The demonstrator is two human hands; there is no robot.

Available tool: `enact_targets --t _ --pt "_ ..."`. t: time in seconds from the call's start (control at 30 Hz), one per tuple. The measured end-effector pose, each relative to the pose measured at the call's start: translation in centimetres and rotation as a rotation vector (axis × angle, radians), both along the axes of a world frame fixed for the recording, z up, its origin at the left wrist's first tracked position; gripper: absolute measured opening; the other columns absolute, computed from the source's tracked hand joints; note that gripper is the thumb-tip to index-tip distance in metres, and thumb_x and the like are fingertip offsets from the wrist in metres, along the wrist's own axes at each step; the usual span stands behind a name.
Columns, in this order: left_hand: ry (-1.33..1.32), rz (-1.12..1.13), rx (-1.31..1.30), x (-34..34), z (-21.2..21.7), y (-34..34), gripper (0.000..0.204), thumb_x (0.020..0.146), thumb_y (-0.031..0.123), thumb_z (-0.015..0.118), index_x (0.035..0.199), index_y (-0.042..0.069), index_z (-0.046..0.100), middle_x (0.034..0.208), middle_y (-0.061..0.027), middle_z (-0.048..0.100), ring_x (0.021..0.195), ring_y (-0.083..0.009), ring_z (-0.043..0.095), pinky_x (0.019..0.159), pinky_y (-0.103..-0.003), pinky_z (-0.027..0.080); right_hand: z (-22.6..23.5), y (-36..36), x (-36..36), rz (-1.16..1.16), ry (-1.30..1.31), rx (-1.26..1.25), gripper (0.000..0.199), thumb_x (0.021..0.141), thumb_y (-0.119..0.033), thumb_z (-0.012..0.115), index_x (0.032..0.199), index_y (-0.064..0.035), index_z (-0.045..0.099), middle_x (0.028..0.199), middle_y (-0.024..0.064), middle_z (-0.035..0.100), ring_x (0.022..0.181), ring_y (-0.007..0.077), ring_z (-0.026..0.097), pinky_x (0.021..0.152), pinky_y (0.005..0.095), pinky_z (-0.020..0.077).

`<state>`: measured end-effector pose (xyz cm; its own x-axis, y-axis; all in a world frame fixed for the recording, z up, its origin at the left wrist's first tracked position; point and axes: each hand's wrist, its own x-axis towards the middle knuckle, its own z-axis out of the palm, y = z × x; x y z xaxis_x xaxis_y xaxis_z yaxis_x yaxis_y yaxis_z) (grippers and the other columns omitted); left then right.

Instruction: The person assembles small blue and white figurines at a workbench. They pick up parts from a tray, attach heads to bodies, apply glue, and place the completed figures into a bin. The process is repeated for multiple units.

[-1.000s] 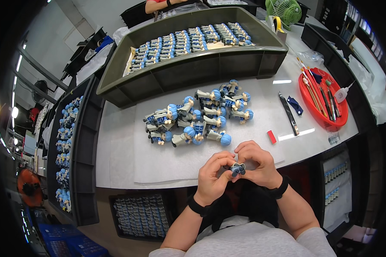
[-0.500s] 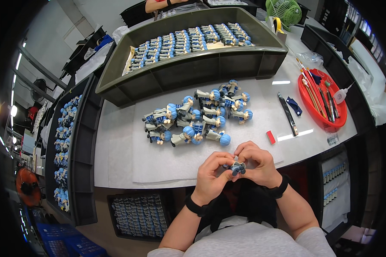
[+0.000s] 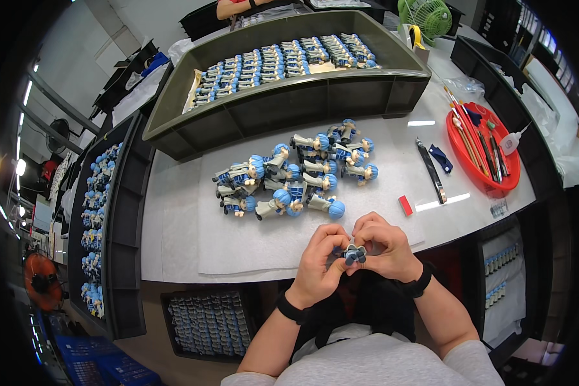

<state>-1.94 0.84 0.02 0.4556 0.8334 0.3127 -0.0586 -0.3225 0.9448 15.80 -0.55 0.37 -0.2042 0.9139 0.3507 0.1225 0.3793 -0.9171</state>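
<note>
Both my hands meet at the table's front edge around one small figurine [image 3: 353, 255]. Its dark feet and pale coat hem face me, while its upper part is hidden by my fingers. My left hand [image 3: 320, 260] pinches it from the left with thumb and fingers. From the other side my right hand [image 3: 387, 249] grips it the same way. Just beyond lies a loose pile of blue-haired figurines [image 3: 296, 170] in pale coats, on a white sheet [image 3: 238, 248]. A small red block [image 3: 405, 206] rests to the right of the pile.
A large dark bin [image 3: 289, 96] of lined-up figurines stands at the back. On the right, a red basket [image 3: 460, 164] holds brushes and a bottle, near a metal tool [image 3: 431, 170]. Crates flank the table: left [image 3: 125, 238], below [image 3: 167, 321], right [image 3: 495, 225]. Another person's arm [image 3: 235, 8] shows behind.
The figurine between my fingers has turned slightly, showing more of its coat hem. My hands stay in nearly the same place.
</note>
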Motion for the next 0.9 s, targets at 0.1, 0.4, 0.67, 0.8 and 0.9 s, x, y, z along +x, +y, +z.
enact_targets --t 0.1,0.4,0.67,0.8,0.9 --pt "0.022 0.017 0.035 0.08 0.44 -0.02 0.015 0.081 0.004 0.063 0.092 -0.001 0.055 0.103 -0.0109 0.049 0.086 -0.0189 0.054 0.075 -0.028 0.046 0.09 0.02 0.03 0.0 -0.019 0.012 0.028 0.063 -0.009 0.083 0.082 -0.0044 0.063 0.077 0.001 0.054 0.08 0.0133 0.048 0.063 0.024 0.0385" --pt "0.053 0.023 0.089 0.01 0.29 0.1 0.014 0.078 -0.002 0.062 0.09 -0.001 0.054 0.102 -0.0112 0.05 0.083 -0.0199 0.055 0.073 -0.028 0.047 0.14 -0.03 -0.05 -0.007 -0.017 -0.009 0.027 0.063 -0.009 0.083 0.081 -0.0043 0.062 0.075 0.0005 0.052 0.077 0.0124 0.047 0.06 0.0237 0.0372" --pt "0.058 0.025 0.07 -0.02 0.45 0.07 0.014 0.082 0.008 0.063 0.09 -0.001 0.055 0.101 -0.0112 0.051 0.085 -0.0187 0.054 0.074 -0.027 0.046 0.03 0.0 0.01 -0.007 -0.038 -0.008 0.031 0.062 -0.013 0.085 0.083 -0.0045 0.063 0.075 0.0004 0.052 0.075 0.0121 0.046 0.06 0.0236 0.0366" --pt "0.069 0.028 0.112 0.02 0.46 0.16 0.015 0.078 -0.003 0.062 0.09 -0.001 0.054 0.101 -0.011 0.05 0.081 -0.0191 0.055 0.071 -0.028 0.047 0.27 0.0 -0.03 -0.006 -0.034 -0.023 0.031 0.061 -0.014 0.085 0.082 -0.0046 0.064 0.075 0.0003 0.053 0.075 0.0119 0.046 0.06 0.0237 0.0364" --pt "0.064 0.026 0.076 -0.01 0.3 0.07 0.014 0.081 0.006 0.063 0.09 -0.001 0.055 0.101 -0.0108 0.051 0.085 -0.0178 0.054 0.074 -0.027 0.046 0.33 -0.04 -0.01 -0.007 -0.039 -0.02 0.031 0.061 -0.014 0.085 0.083 -0.0047 0.064 0.076 0.0001 0.053 0.075 0.0118 0.046 0.06 0.0236 0.0364"
